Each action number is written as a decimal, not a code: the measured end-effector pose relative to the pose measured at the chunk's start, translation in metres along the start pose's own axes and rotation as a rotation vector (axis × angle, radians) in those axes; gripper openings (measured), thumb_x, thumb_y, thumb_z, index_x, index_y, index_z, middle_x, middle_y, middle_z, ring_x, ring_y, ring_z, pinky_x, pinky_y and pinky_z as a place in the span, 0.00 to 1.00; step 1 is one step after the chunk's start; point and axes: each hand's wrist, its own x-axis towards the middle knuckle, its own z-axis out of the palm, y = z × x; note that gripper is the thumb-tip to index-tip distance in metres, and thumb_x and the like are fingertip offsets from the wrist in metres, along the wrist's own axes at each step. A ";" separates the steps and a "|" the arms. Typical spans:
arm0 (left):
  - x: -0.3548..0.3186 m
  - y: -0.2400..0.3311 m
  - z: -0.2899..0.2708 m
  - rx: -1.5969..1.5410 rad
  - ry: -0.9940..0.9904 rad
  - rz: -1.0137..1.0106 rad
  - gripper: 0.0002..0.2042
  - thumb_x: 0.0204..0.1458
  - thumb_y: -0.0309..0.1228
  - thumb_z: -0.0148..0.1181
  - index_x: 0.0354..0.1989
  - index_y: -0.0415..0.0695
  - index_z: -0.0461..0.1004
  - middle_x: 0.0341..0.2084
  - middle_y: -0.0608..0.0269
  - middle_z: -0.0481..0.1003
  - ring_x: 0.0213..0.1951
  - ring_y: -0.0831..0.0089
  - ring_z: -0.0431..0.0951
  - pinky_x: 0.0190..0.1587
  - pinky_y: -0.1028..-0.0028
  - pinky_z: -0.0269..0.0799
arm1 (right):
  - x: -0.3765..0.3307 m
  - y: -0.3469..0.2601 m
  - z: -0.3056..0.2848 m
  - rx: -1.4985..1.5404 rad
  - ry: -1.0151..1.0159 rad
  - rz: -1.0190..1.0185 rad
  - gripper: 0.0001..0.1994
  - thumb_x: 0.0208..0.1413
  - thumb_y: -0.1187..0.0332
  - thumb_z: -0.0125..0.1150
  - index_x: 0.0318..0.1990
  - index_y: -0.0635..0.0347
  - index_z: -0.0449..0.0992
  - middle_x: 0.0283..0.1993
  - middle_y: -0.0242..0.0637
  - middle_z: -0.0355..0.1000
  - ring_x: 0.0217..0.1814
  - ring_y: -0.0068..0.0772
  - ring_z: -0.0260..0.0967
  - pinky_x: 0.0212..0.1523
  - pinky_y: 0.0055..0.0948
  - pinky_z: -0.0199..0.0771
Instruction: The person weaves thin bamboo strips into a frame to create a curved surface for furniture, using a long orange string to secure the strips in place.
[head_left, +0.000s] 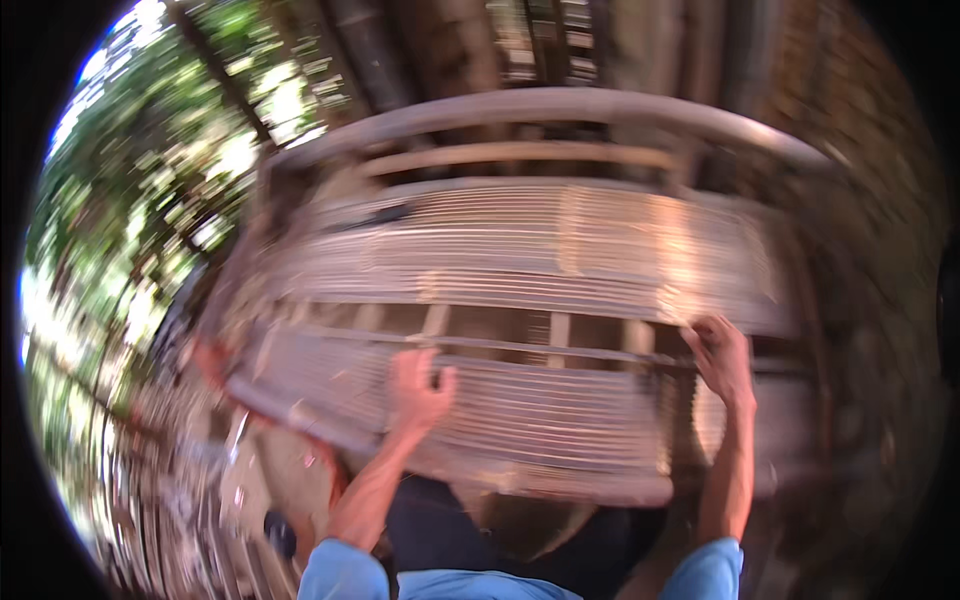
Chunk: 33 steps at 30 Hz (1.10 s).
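Note:
A slatted platform of thin, pale strips, apparently bamboo, lies before me. A long gap runs across its middle, where short crosspieces show. One thin strip spans that gap lengthwise. My left hand is over the near slats just below this strip, thumb apart from the bent fingers, with nothing visible between them. Farther right, my right hand hovers by the gap's right end, fingers curled toward the thumb. Motion blur hides whether anything thin is pinched there.
A thick curved rail bounds the platform's far side. Near its back left lies a small dark object. An orange-red cord or strip hangs by the front left corner. Green foliage fills the left; brown ground shows right.

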 end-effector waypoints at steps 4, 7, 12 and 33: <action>0.041 0.053 0.030 -0.211 -0.074 0.058 0.16 0.52 0.34 0.70 0.47 0.41 0.77 0.43 0.52 0.75 0.48 0.50 0.74 0.55 0.54 0.67 | -0.035 0.097 -0.055 -0.177 0.215 0.155 0.13 0.60 0.60 0.69 0.41 0.62 0.82 0.40 0.43 0.77 0.49 0.47 0.75 0.51 0.41 0.73; 0.054 0.084 0.059 -0.246 -0.150 0.146 0.14 0.57 0.39 0.68 0.44 0.42 0.80 0.41 0.55 0.77 0.47 0.54 0.75 0.55 0.56 0.67 | -0.082 0.141 -0.085 -0.408 0.291 0.220 0.14 0.61 0.55 0.67 0.43 0.57 0.82 0.48 0.40 0.77 0.56 0.45 0.72 0.60 0.45 0.67; 0.054 0.086 0.057 -0.236 -0.410 0.123 0.13 0.60 0.42 0.65 0.39 0.43 0.80 0.33 0.60 0.74 0.38 0.60 0.73 0.47 0.61 0.65 | -0.100 0.134 -0.096 -0.519 0.183 0.276 0.21 0.61 0.44 0.62 0.41 0.55 0.82 0.47 0.39 0.73 0.58 0.42 0.67 0.69 0.44 0.54; 0.061 0.080 0.056 -0.170 -0.613 0.134 0.15 0.64 0.44 0.56 0.33 0.45 0.76 0.30 0.58 0.77 0.38 0.58 0.76 0.43 0.60 0.62 | -0.096 0.132 -0.094 -0.532 0.169 0.310 0.25 0.56 0.44 0.66 0.41 0.60 0.81 0.44 0.44 0.68 0.54 0.47 0.64 0.65 0.47 0.58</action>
